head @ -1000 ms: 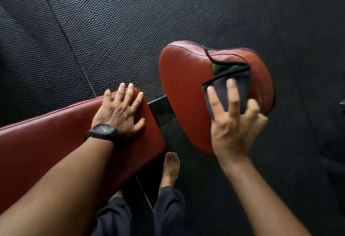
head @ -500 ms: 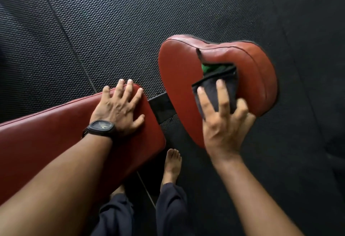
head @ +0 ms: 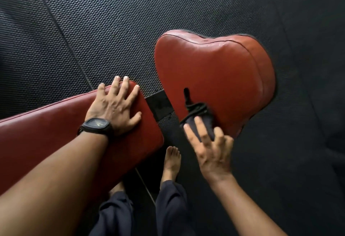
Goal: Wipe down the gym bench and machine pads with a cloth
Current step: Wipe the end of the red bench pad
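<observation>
A red padded bench back [head: 46, 129] runs in from the left. My left hand [head: 115, 105], with a black watch on the wrist, lies flat on its near end, fingers spread, holding nothing. To the right sits the red rounded seat pad [head: 220, 71]. A dark cloth [head: 197, 116] is bunched against the pad's lower left part. My right hand [head: 209, 146] presses on the cloth with its fingertips and looks motion-blurred. A black metal bar [head: 158, 105] joins the two pads.
Black dimpled rubber floor mats [head: 112, 21] with seams lie all around. My bare feet [head: 171, 163] and dark trouser legs [head: 168, 209] are below the gap between the pads.
My right hand has dragged the cloth down and towards me across the seat pad; the cloth has bunched up and its green part no longer shows. My left hand has stayed put.
</observation>
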Demonstrator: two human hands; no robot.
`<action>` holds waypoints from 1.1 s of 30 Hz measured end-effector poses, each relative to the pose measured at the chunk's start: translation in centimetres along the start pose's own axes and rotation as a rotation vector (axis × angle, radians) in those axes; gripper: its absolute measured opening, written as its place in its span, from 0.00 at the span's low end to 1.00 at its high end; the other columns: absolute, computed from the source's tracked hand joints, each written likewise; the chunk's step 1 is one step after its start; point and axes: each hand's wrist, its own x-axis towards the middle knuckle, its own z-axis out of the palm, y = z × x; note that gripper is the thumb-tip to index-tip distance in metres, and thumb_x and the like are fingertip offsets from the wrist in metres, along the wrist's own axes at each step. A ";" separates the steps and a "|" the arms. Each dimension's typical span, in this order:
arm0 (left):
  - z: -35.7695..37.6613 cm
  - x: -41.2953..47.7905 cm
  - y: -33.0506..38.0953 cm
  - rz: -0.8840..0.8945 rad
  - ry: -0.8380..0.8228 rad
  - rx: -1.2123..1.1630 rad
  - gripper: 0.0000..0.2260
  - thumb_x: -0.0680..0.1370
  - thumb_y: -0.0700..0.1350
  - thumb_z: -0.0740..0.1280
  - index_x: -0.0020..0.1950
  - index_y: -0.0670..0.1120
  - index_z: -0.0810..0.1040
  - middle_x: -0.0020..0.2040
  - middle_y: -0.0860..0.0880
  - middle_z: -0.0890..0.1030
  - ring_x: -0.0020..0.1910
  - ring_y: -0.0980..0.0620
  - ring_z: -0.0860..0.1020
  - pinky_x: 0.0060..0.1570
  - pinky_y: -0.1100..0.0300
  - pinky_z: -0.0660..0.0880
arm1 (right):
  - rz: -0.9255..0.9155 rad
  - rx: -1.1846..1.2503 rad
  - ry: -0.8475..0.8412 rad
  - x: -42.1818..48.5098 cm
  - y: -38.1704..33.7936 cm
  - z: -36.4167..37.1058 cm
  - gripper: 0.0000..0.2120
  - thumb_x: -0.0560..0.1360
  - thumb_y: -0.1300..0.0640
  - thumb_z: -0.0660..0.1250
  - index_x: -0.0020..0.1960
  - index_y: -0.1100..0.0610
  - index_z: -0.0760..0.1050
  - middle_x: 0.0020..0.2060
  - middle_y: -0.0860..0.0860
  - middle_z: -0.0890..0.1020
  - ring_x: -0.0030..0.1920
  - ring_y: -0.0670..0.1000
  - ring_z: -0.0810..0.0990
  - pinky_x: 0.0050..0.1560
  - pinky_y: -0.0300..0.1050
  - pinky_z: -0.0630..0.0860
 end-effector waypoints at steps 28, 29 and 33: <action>-0.3 0.1 0.1 0.006 -0.005 -0.012 0.39 0.77 0.69 0.50 0.83 0.51 0.51 0.83 0.40 0.54 0.81 0.38 0.54 0.73 0.34 0.58 | -0.260 -0.086 -0.026 14.3 -2.1 2.9 0.17 0.80 0.56 0.59 0.65 0.48 0.78 0.73 0.51 0.73 0.59 0.61 0.68 0.50 0.57 0.69; -0.3 0.0 0.1 0.007 -0.010 -0.010 0.39 0.77 0.69 0.49 0.83 0.51 0.52 0.83 0.40 0.54 0.81 0.38 0.54 0.73 0.34 0.58 | -0.257 -0.089 -0.012 13.7 -1.7 2.5 0.17 0.80 0.57 0.60 0.66 0.48 0.78 0.73 0.51 0.73 0.59 0.61 0.68 0.49 0.56 0.71; -0.4 0.1 0.1 0.000 -0.015 0.004 0.40 0.75 0.69 0.43 0.83 0.51 0.54 0.82 0.40 0.56 0.80 0.38 0.56 0.72 0.34 0.59 | -0.434 -0.159 -0.056 10.9 -2.2 3.2 0.21 0.80 0.60 0.55 0.66 0.53 0.80 0.73 0.52 0.73 0.56 0.61 0.69 0.45 0.53 0.70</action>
